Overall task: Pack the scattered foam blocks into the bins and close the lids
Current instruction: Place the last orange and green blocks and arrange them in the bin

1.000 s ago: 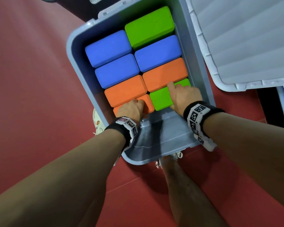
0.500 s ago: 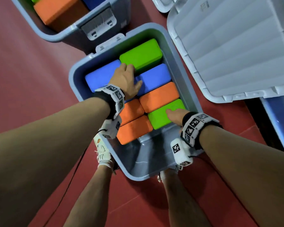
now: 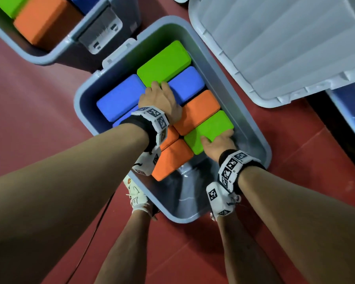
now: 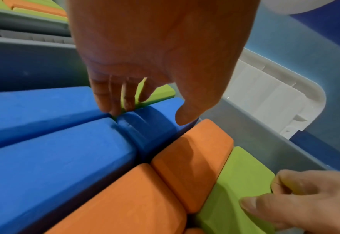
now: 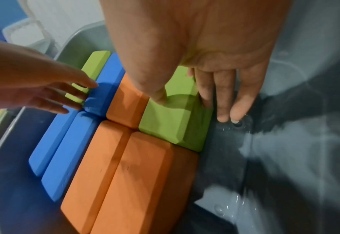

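A grey bin on the red floor holds foam blocks packed side by side: a far green block, blue blocks, orange blocks and a near green block. My left hand lies flat over the far blocks. Its straight fingertips press into the seam between the far green block and the blue ones. My right hand grips the near green block at its right end, thumb on top and fingers down its near side. The bin's near end is bare.
The bin's white lid lies open to the right. A second grey bin with orange and green blocks stands at the upper left. A blue bin edge shows far right. My legs and a shoe are beside the bin's near end.
My left hand left the near orange block and reached to the far green and blue blocks. My right hand slid from the top of the near green block to its right end.
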